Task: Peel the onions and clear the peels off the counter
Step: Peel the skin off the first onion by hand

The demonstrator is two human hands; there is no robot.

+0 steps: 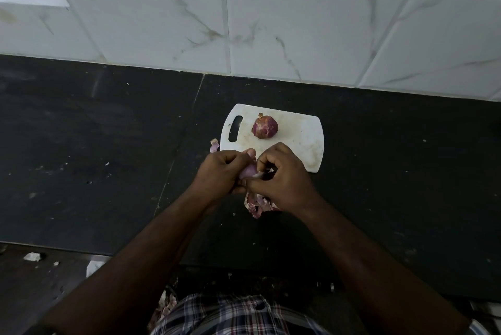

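Left hand (221,172) grips the onion (248,171), right hand (282,180) pinches skin; person should tear toward 6 o'clock over the peels (256,207)

White cutting board (298,134) lies on the dark counter (108,145), handle slot left; marbled wall tiles (271,23) behind; plaid shirt (230,315) below.

Head view; looks steeply down, close over counter (108,145)

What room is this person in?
Most likely a kitchen. There's a dark stone counter against a white tiled wall, and a white cutting board with an onion on it.
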